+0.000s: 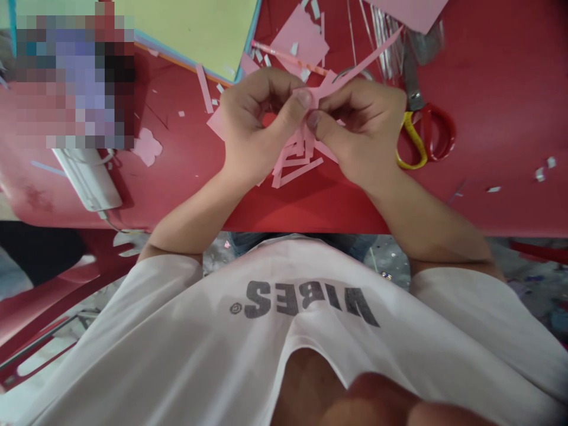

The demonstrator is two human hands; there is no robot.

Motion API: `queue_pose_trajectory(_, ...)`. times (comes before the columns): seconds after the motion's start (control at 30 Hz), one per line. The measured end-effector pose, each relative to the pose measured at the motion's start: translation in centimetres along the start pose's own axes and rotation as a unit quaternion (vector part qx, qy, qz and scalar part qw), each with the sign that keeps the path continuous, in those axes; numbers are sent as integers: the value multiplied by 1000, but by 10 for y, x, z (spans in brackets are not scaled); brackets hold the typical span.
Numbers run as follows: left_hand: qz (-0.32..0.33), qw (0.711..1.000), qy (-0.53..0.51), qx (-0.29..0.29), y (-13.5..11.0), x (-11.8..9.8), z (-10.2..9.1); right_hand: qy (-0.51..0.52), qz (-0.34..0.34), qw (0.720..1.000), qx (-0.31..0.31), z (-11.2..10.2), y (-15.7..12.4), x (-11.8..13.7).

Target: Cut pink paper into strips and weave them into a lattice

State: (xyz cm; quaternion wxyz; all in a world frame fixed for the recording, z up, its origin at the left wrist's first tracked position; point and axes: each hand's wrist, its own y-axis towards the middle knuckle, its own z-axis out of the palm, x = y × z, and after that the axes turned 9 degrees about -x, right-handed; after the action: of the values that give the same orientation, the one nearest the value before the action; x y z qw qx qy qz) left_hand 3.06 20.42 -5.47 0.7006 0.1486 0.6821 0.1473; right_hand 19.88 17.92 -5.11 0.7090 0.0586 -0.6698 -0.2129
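Both hands meet over the red table, pinching a pink paper strip whose long end runs up to the right. My left hand is closed, its thumb pressing the strip from above. Close beside it, my right hand is closed too, thumb and forefinger on the same paper. Below the fingers lies a loose heap of pink paper strips. To the right of my right hand rest scissors with one yellow and one red handle loop. A pink pencil lies just beyond the hands, partly hidden.
A stack of coloured paper sheets, yellow-green on top, lies at the far left. Pink paper pieces and silvery strips are at the back. A white power bank-like block with a cable sits left, near a pink cutout.
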Motion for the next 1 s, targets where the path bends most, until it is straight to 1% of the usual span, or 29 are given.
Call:
queue_pose_trajectory(0.07, 7, 999, -3, -31, -1, -7, 4, 0, -8, 1000, -8, -1, 2, 1)
queue_pose_trajectory(0.17, -25, 999, 20, -39, -1, -15, 7, -12, -7, 1000, 5, -4, 4, 3)
queue_pose_trajectory(0.23, -20, 999, 21, -31, 0, -17, 7, -24, -3, 1000, 15, -5, 5, 3)
queue_pose_trajectory(0.33, -5, 999, 14, -43, 0, -16, 6, -34, 10, 999, 21, -5, 4, 1)
queue_pose_trajectory(0.43, -13, 999, 29, -40, -1, -16, 6, -36, 20, 999, 25, -4, 2, 0)
queue_pose_trajectory(0.5, 3, 999, 23, -32, -2, -15, 6, -34, 22, 999, 27, -3, 1, 1)
queue_pose_trajectory(0.6, 3, 1000, 5, -27, -2, -8, 3, -26, 25, 999, 33, -2, 0, 2)
queue_pose_trajectory(0.63, -10, 1000, 2, -20, -1, -3, 2, -26, 27, 999, 37, -2, 0, 2)
queue_pose_trajectory(0.67, 27, 999, -15, -8, 1, 1, 0, -27, 30, 998, 39, -2, -1, 2)
queue_pose_trajectory(0.7, 85, 995, -51, 19, 2, 6, -1, -29, 31, 998, 42, -2, -1, 1)
queue_pose_trajectory(0.73, 95, 993, -66, 5, 4, 10, -2, -29, 32, 998, 41, -2, -1, 2)
queue_pose_trajectory(0.77, 95, 993, -63, 14, 5, 12, -3, -29, 34, 998, 42, -3, -1, 3)
queue_pose_trajectory(0.83, 76, 996, -44, -1, 5, 11, -3, -32, 50, 997, 48, -4, -1, 7)
queue_pose_trajectory(0.87, 62, 998, -29, -10, 4, 8, -3, -36, 64, 995, 60, -5, 0, 11)
queue_pose_trajectory(0.93, 39, 999, -11, -9, 3, 3, -3, -49, 88, 991, 86, -7, 2, 17)
queue_pose_trajectory(1.0, 30, 999, -12, 2, 2, 0, -4, -58, 96, 988, 107, -8, 2, 22)
